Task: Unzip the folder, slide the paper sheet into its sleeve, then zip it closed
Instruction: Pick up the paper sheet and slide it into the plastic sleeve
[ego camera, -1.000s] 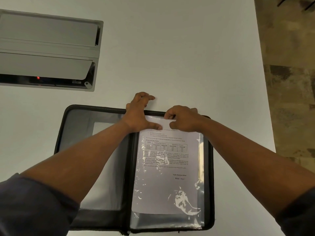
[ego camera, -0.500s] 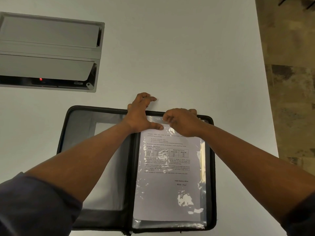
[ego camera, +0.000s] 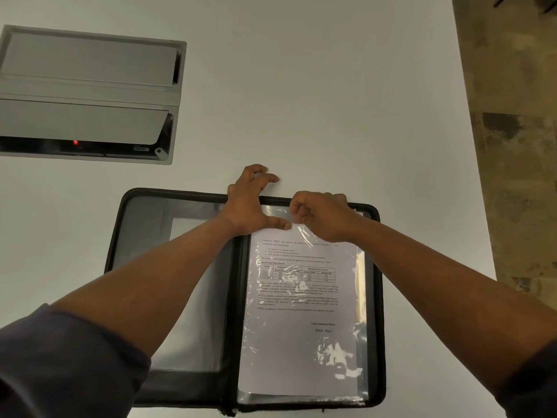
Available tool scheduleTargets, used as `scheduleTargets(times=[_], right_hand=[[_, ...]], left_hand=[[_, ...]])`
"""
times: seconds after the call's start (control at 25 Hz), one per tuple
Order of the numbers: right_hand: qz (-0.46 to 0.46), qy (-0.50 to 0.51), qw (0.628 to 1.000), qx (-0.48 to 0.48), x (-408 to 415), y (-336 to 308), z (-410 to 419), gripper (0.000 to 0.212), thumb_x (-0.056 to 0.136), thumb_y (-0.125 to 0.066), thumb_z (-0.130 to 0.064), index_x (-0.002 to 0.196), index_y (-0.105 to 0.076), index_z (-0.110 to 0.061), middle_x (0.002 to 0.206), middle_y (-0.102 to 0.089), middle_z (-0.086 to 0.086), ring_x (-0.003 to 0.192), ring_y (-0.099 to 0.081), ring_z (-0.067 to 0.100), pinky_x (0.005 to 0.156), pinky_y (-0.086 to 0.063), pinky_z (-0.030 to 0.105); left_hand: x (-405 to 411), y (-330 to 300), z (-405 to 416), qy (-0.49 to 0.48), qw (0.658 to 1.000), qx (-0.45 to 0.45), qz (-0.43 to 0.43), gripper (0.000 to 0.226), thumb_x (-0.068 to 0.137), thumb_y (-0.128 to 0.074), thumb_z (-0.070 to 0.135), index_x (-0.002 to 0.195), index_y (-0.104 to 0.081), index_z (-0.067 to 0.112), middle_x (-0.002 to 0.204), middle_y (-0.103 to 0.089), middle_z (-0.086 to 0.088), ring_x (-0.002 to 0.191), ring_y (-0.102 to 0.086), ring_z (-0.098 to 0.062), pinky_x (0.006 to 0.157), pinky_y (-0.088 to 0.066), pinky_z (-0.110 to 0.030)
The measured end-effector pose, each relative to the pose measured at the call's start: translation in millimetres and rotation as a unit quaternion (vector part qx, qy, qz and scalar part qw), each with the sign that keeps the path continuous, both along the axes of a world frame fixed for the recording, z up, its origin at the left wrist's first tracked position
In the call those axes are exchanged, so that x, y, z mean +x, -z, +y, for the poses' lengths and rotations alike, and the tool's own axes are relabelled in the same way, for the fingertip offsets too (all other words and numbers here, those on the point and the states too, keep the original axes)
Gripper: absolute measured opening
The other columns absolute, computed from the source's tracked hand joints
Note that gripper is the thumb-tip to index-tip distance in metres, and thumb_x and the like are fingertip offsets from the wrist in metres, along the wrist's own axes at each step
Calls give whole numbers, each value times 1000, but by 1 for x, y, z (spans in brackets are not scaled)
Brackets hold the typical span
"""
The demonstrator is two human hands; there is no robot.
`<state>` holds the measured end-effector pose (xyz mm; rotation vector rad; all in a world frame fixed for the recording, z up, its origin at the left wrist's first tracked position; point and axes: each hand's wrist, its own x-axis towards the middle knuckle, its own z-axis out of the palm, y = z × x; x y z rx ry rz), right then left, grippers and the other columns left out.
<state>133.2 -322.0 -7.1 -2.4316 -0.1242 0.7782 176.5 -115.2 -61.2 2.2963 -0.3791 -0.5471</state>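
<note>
A black zip folder (ego camera: pixel 380 297) lies open flat on the white table. A printed paper sheet (ego camera: pixel 298 345) sits inside the clear plastic sleeve (ego camera: pixel 361 327) on its right half, its lower edge close to the sleeve's bottom. My left hand (ego camera: pixel 250 203) rests at the folder's top edge by the spine, thumb pressing on the sleeve's top left corner, fingers curled on the table beyond. My right hand (ego camera: pixel 322 215) is curled at the sleeve's top opening, fingertips pinching the plastic. The sheet's top edge is partly hidden under both hands.
A grey recessed cable box (ego camera: pixel 87 95) with a red light is set into the table at the upper left. The table's right edge (ego camera: pixel 479 206) runs beside patterned carpet (ego camera: pixel 518 146). The folder's left half (ego camera: pixel 144 236) holds a grey pocket with a clear window.
The sheet has slid further down into the sleeve, toward its bottom. My right hand has drawn back up to the sleeve's top edge and curled. My left hand has barely moved.
</note>
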Motion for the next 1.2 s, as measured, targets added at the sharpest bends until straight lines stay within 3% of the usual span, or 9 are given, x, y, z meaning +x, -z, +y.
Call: scheduleTargets(times=[0.2,0.4,0.48,0.56,0.64,0.72,0.84,1.04,1.2], right_hand=[[-123,21,989,-74,-15,17,-5,42,89,-57,-14,127,-51,-32,106,-63,-10,101,-56,17,91,-26,41],[-251,-26,949,-192,-49,25,-12,31,87,-59,-13,115,-63,-25,117,-60,-3,105,-53,22,82,-32,40],[-243,-34,952,-185,-70,23,-10,29,92,-51,-27,119,-61,-25,121,-59,-3,108,-53,22,84,-34,42],[-194,-38,964,-179,-92,22,-8,45,93,-40,-45,131,-52,-24,138,-52,0,123,-47,25,91,-35,47],[-136,-46,971,-189,-113,22,-8,60,93,-35,-56,145,-38,-25,157,-32,3,142,-28,28,102,-31,55],[-114,-49,970,-209,-127,23,-11,64,95,-35,-56,152,-27,-28,165,-14,3,150,-9,29,110,-23,59],[-119,-17,965,-233,-136,21,-15,58,100,-37,-47,153,-25,-29,166,-9,3,151,-4,30,112,-20,57],[-138,81,978,-135,-157,2,27,48,98,-49,-28,145,-41,-26,158,-32,3,145,-24,27,113,-24,54],[-103,61,992,42,-190,-14,84,42,100,-50,-23,142,-46,-22,148,-47,0,135,-42,22,110,-31,33]], left_hand=[[1,-1,-1,8,1000,15,4,109,44,-92,67,138,-50,34,150,-28,4,129,-46,-17,111,-20,-36],[-18,-11,0,33,993,100,-62,105,61,-68,85,147,-39,34,158,-26,0,142,-26,-26,113,-23,-53],[-42,-14,12,12,989,111,-92,95,70,-56,86,147,-38,35,160,-26,1,145,-22,-27,111,-23,-56],[-70,-12,35,-1,987,121,-108,86,78,-49,83,149,-36,36,162,-24,1,148,-18,-29,113,-22,-58],[-98,-10,64,-5,984,148,-98,84,81,-44,83,151,-31,40,165,-20,2,150,-16,-29,113,-21,-60],[-122,-10,96,0,982,174,-73,85,79,-41,86,151,-32,42,166,-18,6,151,-13,-28,114,-20,-59],[-147,-15,135,4,979,198,-39,86,78,-41,88,150,-35,43,167,-17,9,152,-11,-27,115,-21,-60],[-176,-29,170,-99,967,233,17,76,81,-56,76,148,-39,43,165,-21,5,149,-18,-32,113,-24,-63],[-198,-43,189,-248,932,255,66,77,83,-68,61,148,-37,34,163,-20,-8,144,-24,-40,110,-33,-64]])
